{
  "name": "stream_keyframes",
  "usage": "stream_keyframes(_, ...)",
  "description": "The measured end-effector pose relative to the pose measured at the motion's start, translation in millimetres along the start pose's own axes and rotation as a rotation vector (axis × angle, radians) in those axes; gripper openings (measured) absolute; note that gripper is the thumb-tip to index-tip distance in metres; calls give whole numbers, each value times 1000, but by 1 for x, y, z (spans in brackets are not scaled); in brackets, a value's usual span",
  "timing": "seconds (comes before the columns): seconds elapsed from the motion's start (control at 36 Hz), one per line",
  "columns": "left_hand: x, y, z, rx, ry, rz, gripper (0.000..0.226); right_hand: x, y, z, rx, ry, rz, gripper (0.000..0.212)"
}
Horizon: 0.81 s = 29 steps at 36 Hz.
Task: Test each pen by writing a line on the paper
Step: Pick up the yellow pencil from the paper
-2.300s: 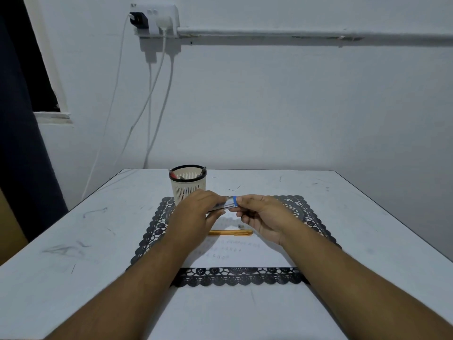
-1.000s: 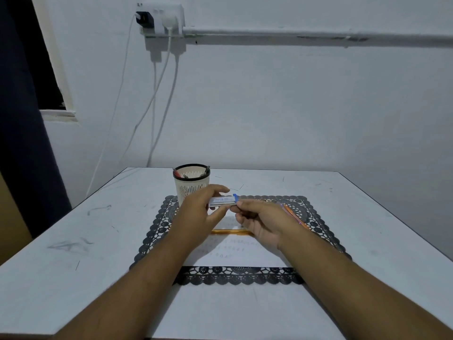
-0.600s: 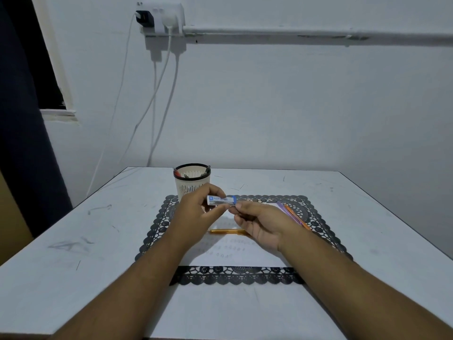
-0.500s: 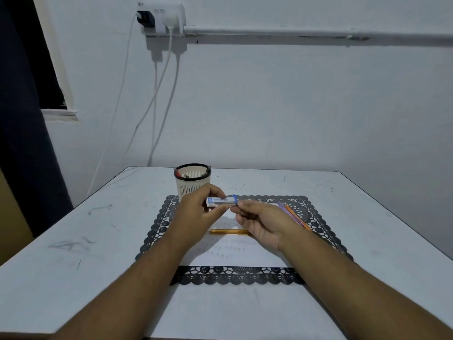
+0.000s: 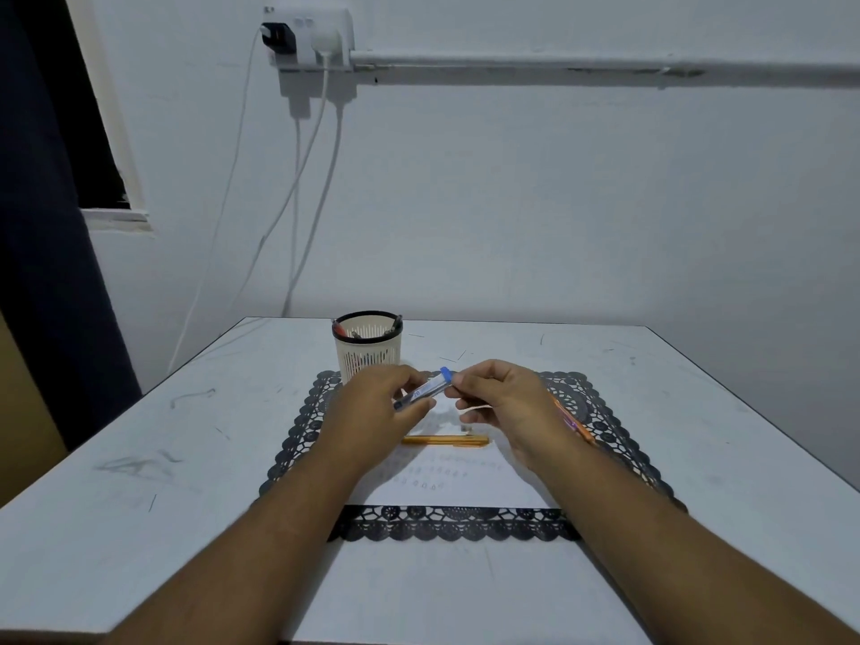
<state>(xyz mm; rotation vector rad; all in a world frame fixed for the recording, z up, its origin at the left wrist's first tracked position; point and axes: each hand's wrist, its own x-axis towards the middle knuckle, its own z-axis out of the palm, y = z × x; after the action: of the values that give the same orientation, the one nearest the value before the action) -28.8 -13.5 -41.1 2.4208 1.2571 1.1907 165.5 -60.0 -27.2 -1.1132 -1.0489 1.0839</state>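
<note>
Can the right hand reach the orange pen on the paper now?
Probably not at once: the right hand holds the tube by its blue cap. The orange pen lies uncovered just below it.

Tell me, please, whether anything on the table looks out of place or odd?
Slightly: the white table is scuffed with dark marks, and an orange pen lies loose on the paper, outside the pen holder.

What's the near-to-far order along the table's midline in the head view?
Near lace edge of the placemat → paper → orange pen lying on the paper → blue-capped tube held between left hand and right hand → pen cup.
</note>
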Motion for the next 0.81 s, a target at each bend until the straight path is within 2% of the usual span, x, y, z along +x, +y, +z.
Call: stream_keyframes(0.81,-1,-2,2,-34,-11,-78,16,2,1,0,-99,-5,-128,5)
